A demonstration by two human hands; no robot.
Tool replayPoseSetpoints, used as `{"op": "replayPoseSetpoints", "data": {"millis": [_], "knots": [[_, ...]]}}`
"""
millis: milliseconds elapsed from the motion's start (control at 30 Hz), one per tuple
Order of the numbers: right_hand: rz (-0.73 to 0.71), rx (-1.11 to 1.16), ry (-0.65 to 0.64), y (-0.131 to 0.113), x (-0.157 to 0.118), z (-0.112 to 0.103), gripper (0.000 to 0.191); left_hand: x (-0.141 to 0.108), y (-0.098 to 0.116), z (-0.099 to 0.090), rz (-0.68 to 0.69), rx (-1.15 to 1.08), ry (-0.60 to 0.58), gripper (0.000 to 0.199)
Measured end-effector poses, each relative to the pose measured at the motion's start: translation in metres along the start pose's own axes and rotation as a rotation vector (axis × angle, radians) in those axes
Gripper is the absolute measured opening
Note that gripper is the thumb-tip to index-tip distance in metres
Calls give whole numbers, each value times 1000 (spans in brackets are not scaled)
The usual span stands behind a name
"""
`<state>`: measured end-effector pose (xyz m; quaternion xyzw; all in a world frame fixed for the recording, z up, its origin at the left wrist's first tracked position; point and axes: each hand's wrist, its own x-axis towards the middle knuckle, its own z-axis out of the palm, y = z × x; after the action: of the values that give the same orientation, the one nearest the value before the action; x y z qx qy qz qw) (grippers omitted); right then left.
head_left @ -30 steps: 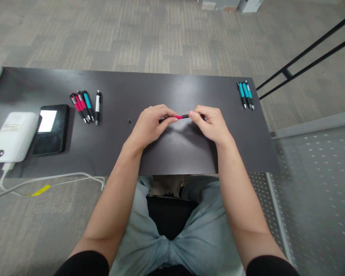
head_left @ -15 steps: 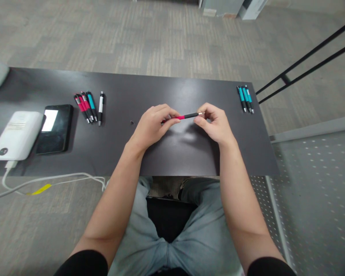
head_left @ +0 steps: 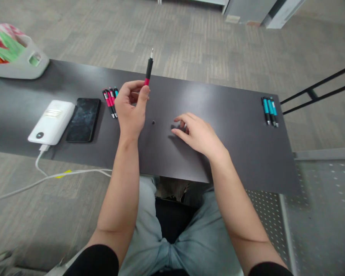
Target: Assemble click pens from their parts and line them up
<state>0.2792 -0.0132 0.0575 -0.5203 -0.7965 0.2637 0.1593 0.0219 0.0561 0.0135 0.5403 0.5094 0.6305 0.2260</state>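
Note:
My left hand (head_left: 132, 105) grips a red pen (head_left: 149, 69) with a black grip, held nearly upright with its bare refill tip pointing up and away. My right hand (head_left: 194, 132) hovers low over the table, thumb and fingers apart, and nothing shows in it. Between the hands, a tiny dark piece (head_left: 153, 122) lies on the table; it is too small to name surely. Beside my left hand lies a group of red pens (head_left: 110, 101) and a teal pen (head_left: 116, 91), partly hidden by the hand.
The dark table (head_left: 172, 165) also bears a black phone (head_left: 84, 120), a white power bank (head_left: 51, 122) with a cable (head_left: 74, 173), and several teal pens (head_left: 269, 111) near its right end. A white plastic container (head_left: 37, 67) stands far left. A perforated panel (head_left: 327, 214) is on the right.
The red pen has swung from lying level between both hands to upright in my left hand. My right hand has let go of the tip end and moved left and lower. The view has shifted left.

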Motion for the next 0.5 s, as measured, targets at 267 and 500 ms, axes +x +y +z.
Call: {"op": "replayPoseSetpoints", "data": {"millis": [267, 500], "knots": [[11, -186, -30, -49, 28, 37, 62, -4, -8, -4, 60, 78, -85, 39], [-22, -132, 28, -38, 36, 52, 33, -7, 0, 1, 64, 54, -157, 36]]}}
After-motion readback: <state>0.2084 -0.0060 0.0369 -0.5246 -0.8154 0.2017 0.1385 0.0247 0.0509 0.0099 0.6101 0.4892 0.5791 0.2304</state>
